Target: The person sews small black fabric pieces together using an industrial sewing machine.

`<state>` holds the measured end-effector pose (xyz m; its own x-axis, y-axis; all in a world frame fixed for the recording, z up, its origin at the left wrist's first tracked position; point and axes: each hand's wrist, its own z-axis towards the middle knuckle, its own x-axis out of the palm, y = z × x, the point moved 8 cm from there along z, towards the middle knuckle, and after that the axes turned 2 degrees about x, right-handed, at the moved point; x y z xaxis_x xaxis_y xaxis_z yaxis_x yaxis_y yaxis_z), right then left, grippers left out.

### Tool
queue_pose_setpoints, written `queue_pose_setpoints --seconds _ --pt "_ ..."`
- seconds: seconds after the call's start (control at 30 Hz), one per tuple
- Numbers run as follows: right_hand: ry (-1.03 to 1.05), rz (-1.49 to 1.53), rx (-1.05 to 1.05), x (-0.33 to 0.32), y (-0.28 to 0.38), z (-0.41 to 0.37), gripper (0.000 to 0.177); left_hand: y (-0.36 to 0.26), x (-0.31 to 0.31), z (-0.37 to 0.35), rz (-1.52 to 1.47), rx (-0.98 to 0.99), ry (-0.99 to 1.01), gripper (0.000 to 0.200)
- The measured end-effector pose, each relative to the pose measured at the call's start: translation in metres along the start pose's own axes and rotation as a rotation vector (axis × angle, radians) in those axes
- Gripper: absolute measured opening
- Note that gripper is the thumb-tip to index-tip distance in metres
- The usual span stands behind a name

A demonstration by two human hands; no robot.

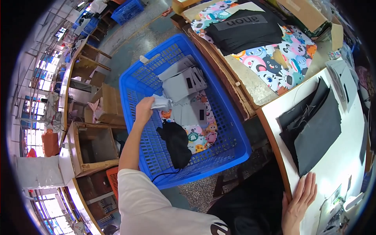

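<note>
My left hand (144, 110) reaches over the left side of a blue plastic basket (233, 158), its fingers closed on a light grey fabric piece (161, 102). Stacked grey fabric pieces (177, 87) with black rectangles lie in the basket beside it. Below them are a colourful cartoon-print sheet (196, 145) and a bundle of black cloth (177, 144). My right hand (300, 197) rests open on the edge of a white table (337, 156), fingers outstretched. Its fingertips are right at the lower corner of the black fabric pieces (318, 135).
Black fabric pieces with grey lettering (247, 31) lie on a cartoon-print cover (270, 68) at the upper right, near a cardboard box (303, 13). A sewing machine (337, 209) stands at the lower right. Wooden shelving (94, 145) and a carton (109, 103) are left of the basket.
</note>
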<state>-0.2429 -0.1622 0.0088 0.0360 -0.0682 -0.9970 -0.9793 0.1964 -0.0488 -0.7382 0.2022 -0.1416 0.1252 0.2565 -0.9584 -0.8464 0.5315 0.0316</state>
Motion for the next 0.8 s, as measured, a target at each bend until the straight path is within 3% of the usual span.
queue_pose_setpoints --seconds 0.03,0.13,0.3,0.37,0.4,0.47,0.5,0.53,0.57,0.63,0.7,0.73,0.8 --pt "-0.009 0.002 -0.006 -0.001 0.001 0.0 0.09 0.004 -0.011 -0.006 0.008 -0.002 -0.005 0.032" --pt "-0.035 0.011 -0.022 -0.003 0.002 0.0 0.09 0.03 -0.052 -0.023 -0.051 -0.264 -0.074 0.03" --pt "-0.117 0.11 -0.048 -0.014 0.002 -0.002 0.093 0.02 -0.135 -0.028 -0.264 -0.411 -0.073 0.03" --pt "-0.144 0.262 -0.043 -0.023 -0.001 -0.004 0.095 -0.012 -0.177 -0.02 -0.555 -0.383 -0.008 0.026" --pt "-0.154 0.258 -0.036 -0.024 0.0 -0.006 0.095 -0.028 -0.204 -0.016 -0.559 -0.373 -0.015 0.026" --pt "-0.394 0.539 -0.352 -0.044 0.022 -0.015 0.105 -0.079 -0.244 -0.01 -0.645 -0.245 0.131 0.027" --pt "-0.408 0.671 -0.468 -0.054 0.043 -0.011 0.108 -0.103 -0.266 -0.007 -0.65 -0.228 0.131 0.027" --pt "-0.424 0.799 -0.583 -0.072 0.069 -0.005 0.111 -0.139 -0.286 0.0 -0.667 -0.078 0.142 0.027" --pt "-0.432 0.891 -0.622 -0.091 0.088 0.002 0.113 -0.173 -0.304 0.004 -0.68 0.076 0.149 0.027" --pt "-0.456 0.97 -0.647 -0.119 0.114 0.013 0.115 -0.216 -0.323 0.011 -0.768 0.146 0.2 0.028" --pt "-0.253 1.099 -0.686 -0.122 0.135 0.021 0.114 -0.251 -0.335 0.015 -0.858 0.238 0.265 0.03" --pt "-0.284 1.082 -0.646 -0.122 0.135 0.017 0.114 -0.261 -0.343 0.019 -0.93 0.224 0.229 0.029" --pt "0.038 1.353 -0.629 -0.098 0.14 0.009 0.101 -0.28 -0.347 0.036 -1.089 0.208 0.166 0.028"
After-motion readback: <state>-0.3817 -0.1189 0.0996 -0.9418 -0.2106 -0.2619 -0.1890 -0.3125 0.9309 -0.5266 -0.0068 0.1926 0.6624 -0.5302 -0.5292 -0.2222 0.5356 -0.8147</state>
